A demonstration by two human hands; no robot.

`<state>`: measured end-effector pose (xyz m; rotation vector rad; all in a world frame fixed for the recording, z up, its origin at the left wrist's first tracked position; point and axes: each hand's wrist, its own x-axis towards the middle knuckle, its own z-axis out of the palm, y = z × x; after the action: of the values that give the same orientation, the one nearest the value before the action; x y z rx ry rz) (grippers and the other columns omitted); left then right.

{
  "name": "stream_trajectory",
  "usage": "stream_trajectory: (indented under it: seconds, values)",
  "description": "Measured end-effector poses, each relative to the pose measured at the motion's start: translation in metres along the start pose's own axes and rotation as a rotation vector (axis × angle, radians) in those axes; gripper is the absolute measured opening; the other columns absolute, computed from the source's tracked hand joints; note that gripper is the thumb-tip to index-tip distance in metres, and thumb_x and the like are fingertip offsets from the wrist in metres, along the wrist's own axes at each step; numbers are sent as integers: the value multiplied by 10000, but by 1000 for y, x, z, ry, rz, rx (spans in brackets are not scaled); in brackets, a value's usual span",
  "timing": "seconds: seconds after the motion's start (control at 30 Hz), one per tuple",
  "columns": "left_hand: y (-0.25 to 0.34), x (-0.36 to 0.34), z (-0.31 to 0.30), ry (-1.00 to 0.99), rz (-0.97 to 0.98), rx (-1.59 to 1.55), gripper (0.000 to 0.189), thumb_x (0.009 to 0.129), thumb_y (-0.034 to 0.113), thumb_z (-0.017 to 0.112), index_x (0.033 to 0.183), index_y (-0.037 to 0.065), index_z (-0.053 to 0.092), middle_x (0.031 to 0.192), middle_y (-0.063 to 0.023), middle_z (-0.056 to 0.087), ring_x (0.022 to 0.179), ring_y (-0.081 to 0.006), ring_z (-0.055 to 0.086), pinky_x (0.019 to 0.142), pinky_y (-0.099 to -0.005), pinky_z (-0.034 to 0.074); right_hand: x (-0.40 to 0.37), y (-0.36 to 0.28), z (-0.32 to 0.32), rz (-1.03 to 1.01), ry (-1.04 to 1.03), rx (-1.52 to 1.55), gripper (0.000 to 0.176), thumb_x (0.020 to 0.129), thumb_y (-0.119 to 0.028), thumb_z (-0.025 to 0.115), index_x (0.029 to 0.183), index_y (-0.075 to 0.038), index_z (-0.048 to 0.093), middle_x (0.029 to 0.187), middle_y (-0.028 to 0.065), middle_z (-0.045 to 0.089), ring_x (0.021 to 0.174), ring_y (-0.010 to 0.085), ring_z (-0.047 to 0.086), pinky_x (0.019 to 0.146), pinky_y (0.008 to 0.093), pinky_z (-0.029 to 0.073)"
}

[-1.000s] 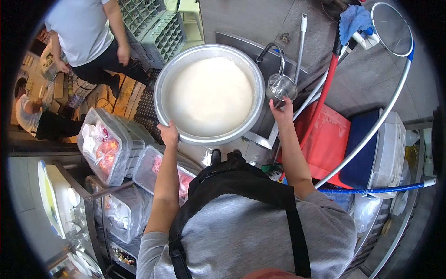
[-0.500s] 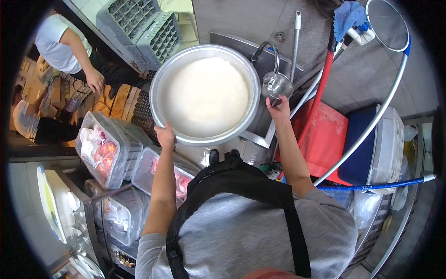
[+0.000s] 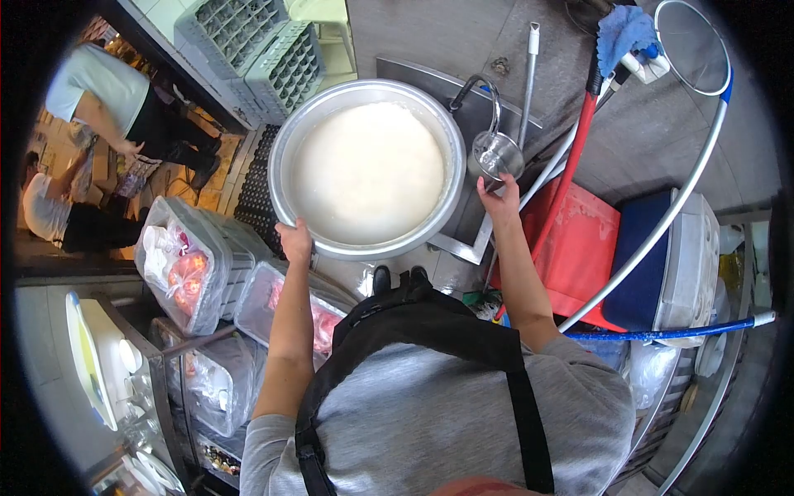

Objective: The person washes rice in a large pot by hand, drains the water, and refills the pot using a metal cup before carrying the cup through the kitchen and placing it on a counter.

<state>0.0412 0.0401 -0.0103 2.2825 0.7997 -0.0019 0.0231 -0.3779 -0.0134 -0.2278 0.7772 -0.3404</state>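
Basin (image 3: 368,169) unmoved; left hand (image 3: 295,241) grips rim, right hand (image 3: 500,198) beside.

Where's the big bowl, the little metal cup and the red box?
big bowl (image 3: 372,250): head view, near rim.
little metal cup (image 3: 496,155): head view, its middle.
red box (image 3: 583,248): head view, its top.

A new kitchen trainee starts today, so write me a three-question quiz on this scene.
1. True or false: the left hand grips the rim of the bowl.
2. What is in the bowl? A) white liquid B) red fruit C) folded towels
3. What colour is the cloth at the top right?

Key: 1 true; 2 A; 3 blue.
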Motion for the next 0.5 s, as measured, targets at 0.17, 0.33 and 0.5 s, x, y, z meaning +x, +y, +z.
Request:
stream_trajectory:
  seconds: [0.17,0.33,0.5]
  values:
    - [-3,2,-1,-37,2,-44,535,744,366,487,1049,-44,330,973,-305,513,932,-408,508,817,-434,382,-38,-14,9,50,61,-160,330,644,-108,597,935,-115,441,1004,76,400,874,247,426,780,465,416]
    - [-1,1,-2,-25,-8,-18,547,744,362,490,1062,-48,314,972,-311,510,931,-420,504,818,-436,380,-83,1,33,-197,-38,-605,368,644,-141,610,960,-150,422,1044,52,378,918,260,415,703,501,424]
    - [-6,4,1,-27,17,-53,548,744,360,494,1057,-51,313,961,-314,513,924,-420,508,814,-435,384,-68,39,40,-1117,-84,-1314,675,535,-209,713,1136,-94,428,1035,188,384,945,303,404,810,382,369]
